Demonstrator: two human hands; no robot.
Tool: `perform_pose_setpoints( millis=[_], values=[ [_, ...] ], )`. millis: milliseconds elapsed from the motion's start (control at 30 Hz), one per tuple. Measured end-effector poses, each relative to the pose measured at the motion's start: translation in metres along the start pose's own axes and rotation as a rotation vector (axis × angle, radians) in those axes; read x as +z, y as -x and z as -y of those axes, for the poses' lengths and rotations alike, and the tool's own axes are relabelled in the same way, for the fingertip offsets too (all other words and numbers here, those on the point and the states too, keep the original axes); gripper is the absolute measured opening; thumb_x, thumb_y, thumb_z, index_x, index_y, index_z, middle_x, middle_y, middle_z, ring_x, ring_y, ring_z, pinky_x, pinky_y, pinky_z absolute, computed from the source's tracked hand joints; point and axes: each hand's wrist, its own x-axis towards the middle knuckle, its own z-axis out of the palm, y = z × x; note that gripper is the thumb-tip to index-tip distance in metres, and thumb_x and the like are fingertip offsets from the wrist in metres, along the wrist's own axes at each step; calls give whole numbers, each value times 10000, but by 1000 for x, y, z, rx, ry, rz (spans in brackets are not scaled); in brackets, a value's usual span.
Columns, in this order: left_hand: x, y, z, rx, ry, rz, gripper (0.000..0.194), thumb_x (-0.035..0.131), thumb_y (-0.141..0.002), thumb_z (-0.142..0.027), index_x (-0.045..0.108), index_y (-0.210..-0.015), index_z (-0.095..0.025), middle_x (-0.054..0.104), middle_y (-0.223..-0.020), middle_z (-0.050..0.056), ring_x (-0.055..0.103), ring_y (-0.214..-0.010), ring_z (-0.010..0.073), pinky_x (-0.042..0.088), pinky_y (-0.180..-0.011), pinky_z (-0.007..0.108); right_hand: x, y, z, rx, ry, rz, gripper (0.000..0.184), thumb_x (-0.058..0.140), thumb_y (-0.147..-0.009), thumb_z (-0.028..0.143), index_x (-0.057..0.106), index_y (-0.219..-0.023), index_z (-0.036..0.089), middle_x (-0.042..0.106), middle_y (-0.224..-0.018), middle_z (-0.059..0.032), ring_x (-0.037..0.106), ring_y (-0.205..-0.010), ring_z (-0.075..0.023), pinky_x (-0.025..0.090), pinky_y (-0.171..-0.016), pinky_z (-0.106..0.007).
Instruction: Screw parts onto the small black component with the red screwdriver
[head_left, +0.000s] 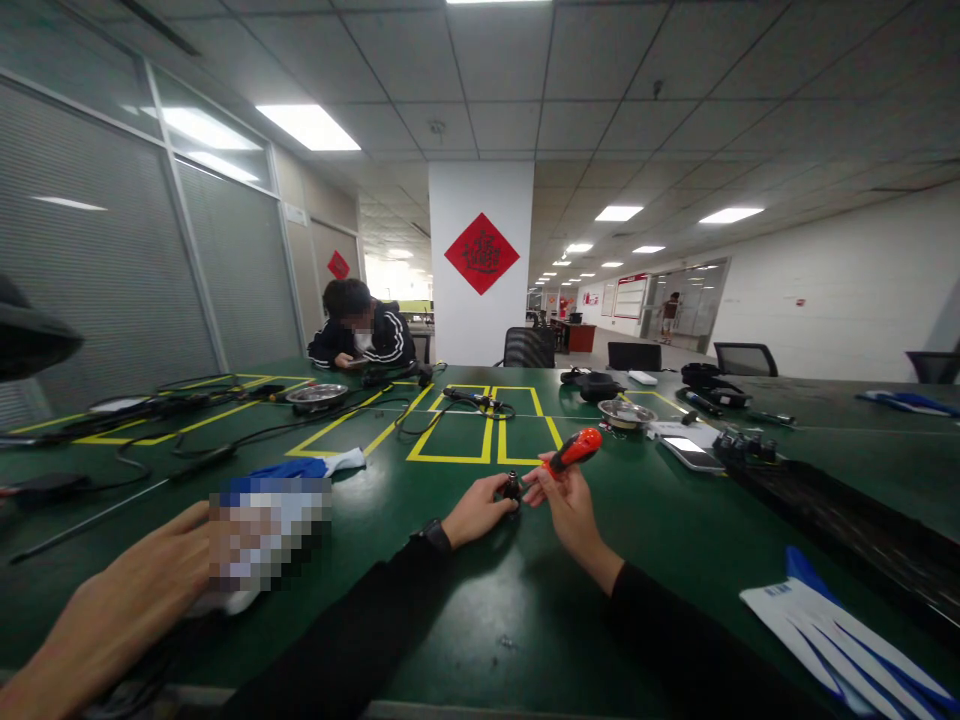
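Near the middle of the green table (465, 620), my left hand (478, 512) pinches a small dark cylindrical part (512, 487) upright between thumb and fingers. Just to its right, my right hand (574, 507) is closed round a screwdriver (576, 447) with a red-orange and black handle. The handle's round end points up and to the right, and the lower end is toward the dark part. Whether the screwdriver's tip touches the part cannot be made out. Both hands are slightly above the tabletop, in front of the yellow tape rectangles.
Another person's hand (142, 570) reaches in at left over a blurred item. Across the table sits a person (364, 330). White-and-blue gloves (832, 630), a long black tray (862, 535), a phone (691, 454), metal bowls (626, 414) and a cable (266, 432) lie around.
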Motion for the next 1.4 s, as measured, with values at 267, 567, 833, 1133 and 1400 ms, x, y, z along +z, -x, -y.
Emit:
perform_pose_setpoints(
  millis=[267, 567, 833, 1133, 1400],
  values=[
    [0, -1, 2, -11, -37, 9, 159, 520, -720, -207, 590, -848, -142, 623, -822, 13, 543, -743, 148, 406, -684, 236, -1, -1, -1, -4, 0, 14, 226, 484, -844, 314, 451, -1034, 196, 640, -802, -31, 619, -585, -132, 503, -522, -255],
    [-2, 0, 4, 77, -125, 11, 176, 554, -724, -239, 573, -873, -147, 613, -834, 18, 541, -750, 150, 407, -684, 237, 0, 0, -3, 0, -2, 13, 229, 483, -845, 321, 446, -1033, 195, 638, -801, -32, 618, -581, -135, 497, -515, -254],
    [-2, 0, 4, 67, -142, 8, 193, 573, -723, -250, 578, -882, -140, 616, -833, 22, 542, -740, 150, 409, -671, 238, 0, -1, -2, -4, 24, 20, 224, 477, -848, 320, 449, -1031, 195, 638, -798, -31, 615, -574, -128, 494, -504, -244],
    [-3, 0, 1, 50, -112, 8, 203, 567, -739, -269, 591, -896, -143, 628, -847, 24, 549, -760, 154, 411, -694, 241, -1, -1, -2, -3, 11, 2, 233, 484, -842, 323, 446, -1036, 198, 636, -789, -27, 616, -571, -128, 486, -501, -241],
    [-4, 0, 1, 58, -67, 22, 192, 554, -749, -282, 592, -880, -147, 624, -833, 20, 550, -754, 154, 407, -698, 245, 0, -1, -1, 3, -7, -3, 232, 486, -840, 327, 447, -1030, 199, 632, -785, -19, 603, -531, -115, 486, -494, -238]
  ],
)
